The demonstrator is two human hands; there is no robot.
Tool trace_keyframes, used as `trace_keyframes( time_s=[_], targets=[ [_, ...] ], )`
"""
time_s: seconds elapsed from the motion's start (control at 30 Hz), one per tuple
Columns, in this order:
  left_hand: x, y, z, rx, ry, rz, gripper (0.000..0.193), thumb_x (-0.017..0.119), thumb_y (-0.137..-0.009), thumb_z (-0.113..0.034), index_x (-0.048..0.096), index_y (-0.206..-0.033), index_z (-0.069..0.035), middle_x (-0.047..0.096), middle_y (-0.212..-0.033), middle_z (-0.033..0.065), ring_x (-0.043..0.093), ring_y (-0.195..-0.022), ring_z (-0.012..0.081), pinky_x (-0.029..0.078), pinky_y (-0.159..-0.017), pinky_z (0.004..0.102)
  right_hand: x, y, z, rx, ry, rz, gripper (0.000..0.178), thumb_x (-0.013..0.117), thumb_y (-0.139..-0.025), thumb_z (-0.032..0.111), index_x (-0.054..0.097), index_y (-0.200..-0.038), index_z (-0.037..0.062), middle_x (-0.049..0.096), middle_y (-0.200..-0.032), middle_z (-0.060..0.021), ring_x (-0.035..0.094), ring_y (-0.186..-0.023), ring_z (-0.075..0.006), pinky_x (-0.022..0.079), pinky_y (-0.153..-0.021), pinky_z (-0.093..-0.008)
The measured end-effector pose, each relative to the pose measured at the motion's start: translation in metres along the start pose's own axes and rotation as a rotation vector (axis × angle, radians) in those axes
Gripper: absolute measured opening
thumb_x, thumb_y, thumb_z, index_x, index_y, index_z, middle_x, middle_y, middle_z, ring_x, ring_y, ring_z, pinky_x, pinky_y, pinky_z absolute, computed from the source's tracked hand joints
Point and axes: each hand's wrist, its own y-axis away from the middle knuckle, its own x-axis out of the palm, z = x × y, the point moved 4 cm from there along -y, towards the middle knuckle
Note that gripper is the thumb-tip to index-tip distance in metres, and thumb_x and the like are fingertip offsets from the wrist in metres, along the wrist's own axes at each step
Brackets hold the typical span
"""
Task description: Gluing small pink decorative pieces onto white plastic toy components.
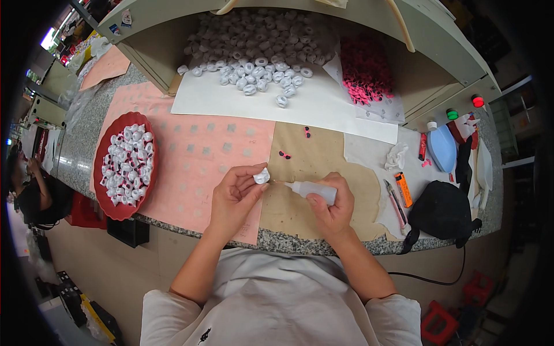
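Observation:
Between the fingertips of my left hand (238, 193) is a small rounded white piece (262, 176). My right hand (336, 205) is wrapped round a translucent squeeze bottle (314, 191), tilted so its thin nozzle points left at the white piece. Whether the tip touches the piece is too small to tell. Beyond my hands, two tiny pink pieces with dark lenses, like toy sunglasses (285, 155), lie on brown paper (311, 222). To my left stands a red scalloped tray (99, 179) heaped with white pieces, several showing pink.
Under the grey cabinet (456, 49), white ring-like pieces (254, 72) pile up beside a heap of pink pieces (366, 72). At the right lie an orange box (403, 190), a cutter knife (396, 202), a blue dish (441, 149) and a black pouch (441, 210). Pink paper (190, 173) covers the left.

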Motion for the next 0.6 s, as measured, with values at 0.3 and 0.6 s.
trace_keyframes(
  time_s=[0.3,0.6],
  targets=[
    [0.0002,-0.0004,0.0028,-0.025,0.025,0.030,0.028,0.056,-0.084,0.011,0.047,-0.109,0.003,0.054,-0.122,0.0176,0.055,-0.113,0.0190,0.046,-0.097,0.0288,0.0013,0.0008,-0.0018,0.002,0.023,0.006,0.020,0.065,-0.084,0.015,0.051,-0.091,0.0026,0.050,-0.074,-0.0047,0.044,-0.062,-0.0106,0.036,-0.056,-0.0235],
    [0.0001,0.0001,0.0026,-0.029,0.028,0.033,0.027,0.056,-0.083,0.011,0.048,-0.108,0.002,0.054,-0.122,0.0177,0.055,-0.113,0.0189,0.046,-0.096,0.0288,-0.0009,0.0007,-0.0040,0.056,0.042,-0.021,0.021,0.069,-0.080,0.013,0.054,-0.089,0.0024,0.053,-0.074,-0.0063,0.050,-0.063,-0.0144,0.039,-0.055,-0.0254]
  ],
)
